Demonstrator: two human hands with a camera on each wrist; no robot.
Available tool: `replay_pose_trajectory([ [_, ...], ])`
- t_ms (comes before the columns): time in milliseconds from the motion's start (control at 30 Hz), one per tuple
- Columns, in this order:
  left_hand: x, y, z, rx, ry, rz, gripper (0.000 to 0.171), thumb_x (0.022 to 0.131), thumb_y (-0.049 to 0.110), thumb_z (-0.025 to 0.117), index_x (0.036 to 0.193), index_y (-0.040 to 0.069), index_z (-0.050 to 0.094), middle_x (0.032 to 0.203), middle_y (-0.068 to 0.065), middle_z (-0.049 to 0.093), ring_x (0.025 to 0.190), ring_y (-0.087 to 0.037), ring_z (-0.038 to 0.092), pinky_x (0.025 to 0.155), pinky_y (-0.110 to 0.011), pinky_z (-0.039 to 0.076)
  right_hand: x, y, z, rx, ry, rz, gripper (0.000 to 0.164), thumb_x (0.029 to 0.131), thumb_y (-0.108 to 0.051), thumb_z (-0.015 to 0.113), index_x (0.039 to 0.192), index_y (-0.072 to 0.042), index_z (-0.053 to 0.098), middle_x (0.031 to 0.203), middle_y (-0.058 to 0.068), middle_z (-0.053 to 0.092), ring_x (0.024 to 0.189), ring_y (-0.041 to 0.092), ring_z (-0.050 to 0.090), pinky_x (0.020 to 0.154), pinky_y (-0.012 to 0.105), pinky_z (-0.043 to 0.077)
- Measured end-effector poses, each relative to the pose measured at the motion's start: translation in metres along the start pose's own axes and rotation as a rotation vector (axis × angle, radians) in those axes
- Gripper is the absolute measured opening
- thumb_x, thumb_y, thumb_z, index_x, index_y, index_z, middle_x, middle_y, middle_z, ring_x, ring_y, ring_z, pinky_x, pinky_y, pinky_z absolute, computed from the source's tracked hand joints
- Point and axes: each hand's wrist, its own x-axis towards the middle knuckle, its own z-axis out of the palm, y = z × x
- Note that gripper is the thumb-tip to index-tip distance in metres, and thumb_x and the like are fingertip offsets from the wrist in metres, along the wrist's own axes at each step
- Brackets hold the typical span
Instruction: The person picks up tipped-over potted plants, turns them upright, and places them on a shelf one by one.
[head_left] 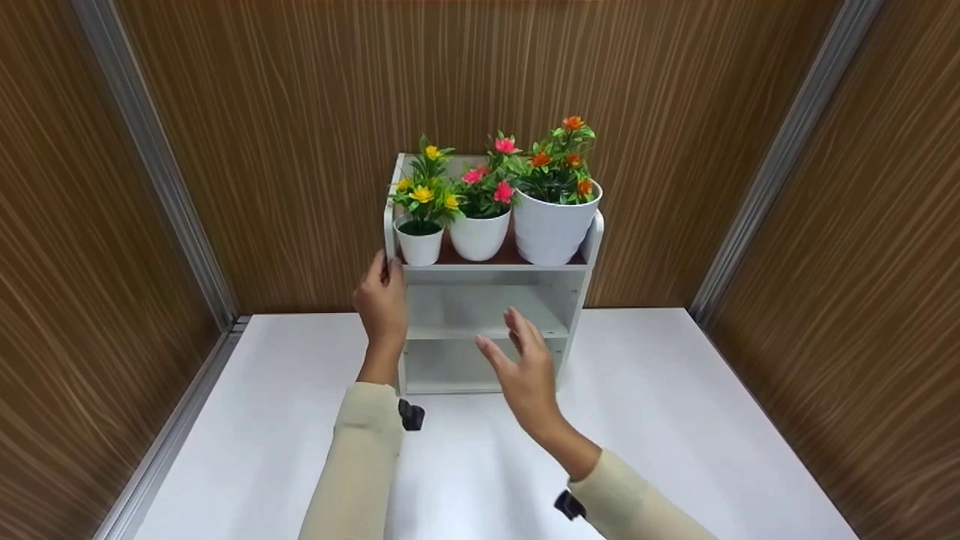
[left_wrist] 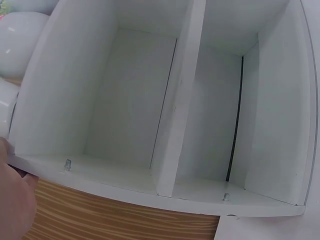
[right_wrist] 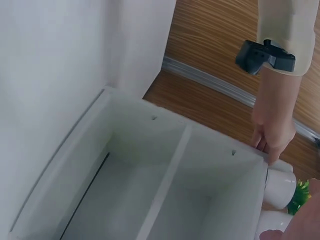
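A small white shelf unit [head_left: 487, 304] stands against the back wall. On its brown top board sit three white pots of artificial flowers: a small pot with yellow flowers [head_left: 420, 244], a rounded pot with pink flowers [head_left: 480, 236] and a larger pot with orange flowers [head_left: 556, 229]. My left hand [head_left: 382, 300] grips the unit's left side panel [left_wrist: 100, 185] just below the top board, beside the yellow-flowered pot. In front of the lower compartments, my right hand [head_left: 527, 375] is held up with fingers extended and thumb apart, holding nothing.
The unit stands on a white table [head_left: 300, 427]. Wood-patterned panels [head_left: 262, 150] enclose the back and sides, with metal strips [head_left: 161, 172] at the corners. Two compartments in the unit face forward, split by a white middle board [left_wrist: 182, 105].
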Motion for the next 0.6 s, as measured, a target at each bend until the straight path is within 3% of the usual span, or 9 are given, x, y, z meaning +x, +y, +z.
replay_pose_trajectory([
  [200,-0.004,0.002,-0.012,-0.032,-0.13,-0.048,0.045,0.105,0.026,0.056,0.145,0.006,0.053,0.139,-0.014,0.062,0.126,-0.024,0.061,0.101,-0.038,0.053,-0.009,0.018,-0.036,-0.131,-0.015,0.027,0.058,0.093,-0.031,0.074,0.141,-0.004,0.056,0.134,0.011,0.06,0.127,0.026,0.058,0.109,0.037,0.047],
  [367,-0.012,0.005,-0.029,-0.018,-0.257,-0.085,0.053,0.106,0.033,0.053,0.151,0.007,0.044,0.144,-0.015,0.057,0.127,-0.025,0.059,0.104,-0.039,0.051,-0.008,0.035,-0.068,-0.257,-0.034,0.029,0.053,0.097,-0.032,0.069,0.141,-0.006,0.055,0.137,0.011,0.059,0.128,0.028,0.056,0.11,0.044,0.045],
  [600,-0.038,0.011,-0.059,0.18,-0.455,-0.009,0.059,0.107,0.04,0.046,0.156,0.01,0.036,0.152,-0.011,0.05,0.134,-0.028,0.049,0.11,-0.05,0.044,-0.001,0.054,-0.117,-0.42,-0.106,0.024,0.059,0.102,-0.035,0.061,0.15,-0.007,0.045,0.152,0.018,0.045,0.143,0.036,0.04,0.116,0.056,0.032],
])
